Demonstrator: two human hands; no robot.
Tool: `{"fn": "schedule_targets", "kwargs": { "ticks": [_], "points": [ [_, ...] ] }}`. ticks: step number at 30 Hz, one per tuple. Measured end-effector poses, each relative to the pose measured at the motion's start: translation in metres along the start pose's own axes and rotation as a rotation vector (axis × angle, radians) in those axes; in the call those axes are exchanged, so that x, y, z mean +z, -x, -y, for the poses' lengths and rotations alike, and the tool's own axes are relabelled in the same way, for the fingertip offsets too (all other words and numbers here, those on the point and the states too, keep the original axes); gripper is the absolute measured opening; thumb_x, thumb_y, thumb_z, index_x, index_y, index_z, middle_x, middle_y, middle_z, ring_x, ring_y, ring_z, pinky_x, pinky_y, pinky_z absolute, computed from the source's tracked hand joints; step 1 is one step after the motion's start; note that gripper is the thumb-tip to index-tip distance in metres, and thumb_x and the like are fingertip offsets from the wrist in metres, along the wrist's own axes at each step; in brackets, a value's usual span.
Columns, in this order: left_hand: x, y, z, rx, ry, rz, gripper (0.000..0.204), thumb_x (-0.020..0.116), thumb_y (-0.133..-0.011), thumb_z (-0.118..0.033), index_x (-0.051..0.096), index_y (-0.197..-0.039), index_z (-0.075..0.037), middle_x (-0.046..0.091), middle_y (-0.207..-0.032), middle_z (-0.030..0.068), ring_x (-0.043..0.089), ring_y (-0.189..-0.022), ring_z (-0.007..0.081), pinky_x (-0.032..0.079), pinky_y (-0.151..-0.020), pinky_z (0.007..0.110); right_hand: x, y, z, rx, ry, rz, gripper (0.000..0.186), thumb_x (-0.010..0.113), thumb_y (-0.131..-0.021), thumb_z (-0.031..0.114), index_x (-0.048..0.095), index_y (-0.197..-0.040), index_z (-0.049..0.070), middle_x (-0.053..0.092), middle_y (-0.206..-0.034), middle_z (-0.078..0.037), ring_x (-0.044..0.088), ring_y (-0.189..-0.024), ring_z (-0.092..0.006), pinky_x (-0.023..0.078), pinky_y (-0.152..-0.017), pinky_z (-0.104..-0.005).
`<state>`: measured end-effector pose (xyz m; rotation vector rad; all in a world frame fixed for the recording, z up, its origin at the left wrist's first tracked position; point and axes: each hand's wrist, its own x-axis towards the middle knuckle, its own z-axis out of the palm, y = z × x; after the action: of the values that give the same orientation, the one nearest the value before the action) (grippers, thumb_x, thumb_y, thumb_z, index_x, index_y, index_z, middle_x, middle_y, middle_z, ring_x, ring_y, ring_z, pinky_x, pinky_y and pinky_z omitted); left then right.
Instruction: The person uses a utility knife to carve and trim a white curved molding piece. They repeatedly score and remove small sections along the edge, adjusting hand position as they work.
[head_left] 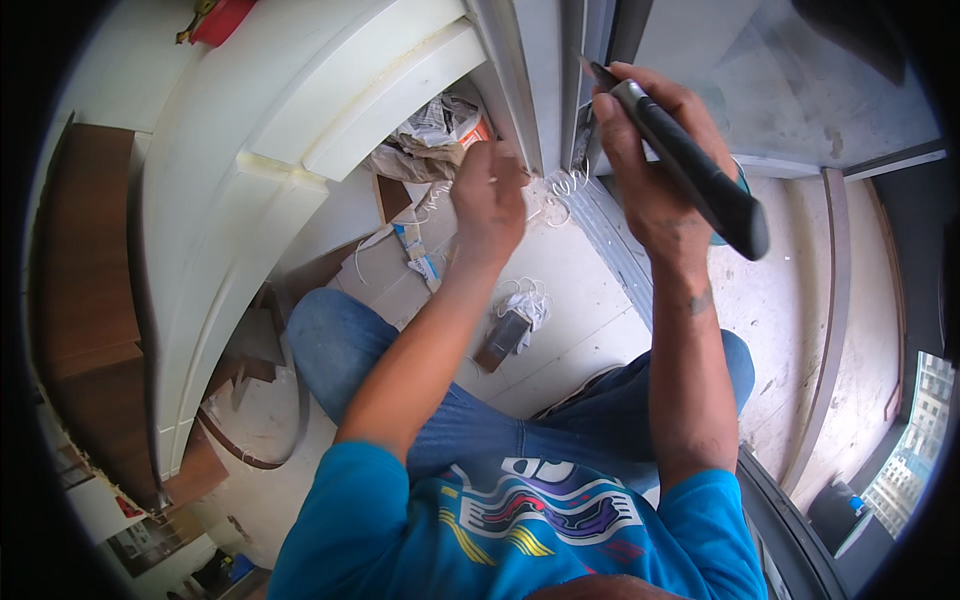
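Note:
My right hand [660,205] is raised beside the grey metal frame [597,60] and closed round a knife [690,165]. The knife has a thick black handle with a grey band, and its thin pointed blade aims up and left toward the frame. My left hand [490,205] is lower and to the left, near the foot of the white door jamb [518,100]. Its fingers are curled in and slightly blurred, so whatever they may hold is hidden. Curly white strips [570,185] lie on the floor close to that jamb.
Crumpled paper and plastic [435,130] fill the corner behind my left hand. A dark block with white scraps [507,335] lies on the tiles between my bent legs. White panelling [290,150] curves along the left; a metal floor track [615,240] runs at the right.

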<state>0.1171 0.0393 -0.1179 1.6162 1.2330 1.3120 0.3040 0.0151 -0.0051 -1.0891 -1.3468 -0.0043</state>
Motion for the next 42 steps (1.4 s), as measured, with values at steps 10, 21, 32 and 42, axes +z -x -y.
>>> {"fn": "schedule_targets", "kwargs": {
  "ticks": [10, 21, 32, 42],
  "points": [
    [-0.111, -0.007, -0.041, -0.327, 0.425, -0.322, 0.076, 0.062, -0.106, -0.063, 0.051, -0.146, 0.001, 0.064, -0.138, 0.0166, 0.065, -0.104, 0.0203, 0.062, -0.085, 0.039, 0.078, 0.005, 0.006, -0.040, -0.013, 0.053, 0.021, 0.083, -0.092, 0.009, 0.079, -0.112, 0.003, 0.077, -0.090, -0.011, 0.074, -0.073, -0.0218, 0.059, -0.069, -0.0326],
    [-0.125, -0.007, -0.047, -0.398, 0.512, -0.297, 0.087, 0.051, -0.105, -0.077, 0.055, -0.146, 0.001, 0.066, -0.136, 0.0125, 0.064, -0.104, 0.0171, 0.061, -0.085, 0.039, 0.095, -0.004, 0.005, -0.028, 0.074, 0.064, 0.023, 0.084, -0.093, 0.014, 0.079, -0.113, 0.005, 0.079, -0.094, -0.012, 0.078, -0.079, -0.0229, 0.062, -0.073, -0.0335],
    [-0.141, -0.007, -0.048, -0.487, 0.696, -0.239, 0.083, 0.054, -0.104, -0.077, 0.054, -0.150, -0.007, 0.062, -0.136, 0.0065, 0.058, -0.107, 0.0152, 0.054, -0.090, 0.036, 0.100, -0.001, 0.008, -0.012, 0.110, 0.052, 0.019, 0.083, -0.093, 0.014, 0.079, -0.110, 0.006, 0.079, -0.095, -0.011, 0.077, -0.078, -0.0231, 0.062, -0.074, -0.0338],
    [-0.136, -0.008, -0.049, -0.498, 0.695, -0.268, 0.081, 0.054, -0.105, -0.077, 0.057, -0.146, -0.007, 0.063, -0.129, 0.0036, 0.056, -0.102, 0.0143, 0.053, -0.088, 0.034, 0.096, 0.006, 0.018, 0.058, 0.080, 0.018, 0.025, 0.084, -0.096, 0.017, 0.078, -0.116, 0.004, 0.080, -0.098, -0.011, 0.079, -0.086, -0.0203, 0.063, -0.077, -0.0328]
  ]
}}
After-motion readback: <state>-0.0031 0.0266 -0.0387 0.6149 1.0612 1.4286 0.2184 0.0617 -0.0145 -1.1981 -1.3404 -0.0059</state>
